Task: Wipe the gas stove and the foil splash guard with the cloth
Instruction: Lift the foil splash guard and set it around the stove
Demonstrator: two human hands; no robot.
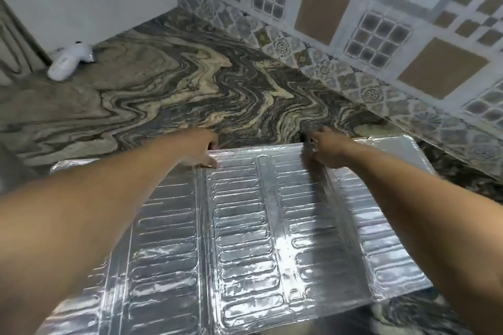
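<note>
The foil splash guard (245, 226) is a silver embossed panel with folded side wings, held nearly flat above the marbled countertop (163, 90). My left hand (202, 148) grips its far edge left of centre, fingers curled over the rim. My right hand (325, 148) grips the same far edge right of centre. No gas stove and no cloth appear in view.
A white bottle-shaped object (69, 60) lies on its side at the counter's far left, by a white wall. A patterned tiled backsplash (353, 22) runs along the back and right. The counter's front edge is hidden under the foil.
</note>
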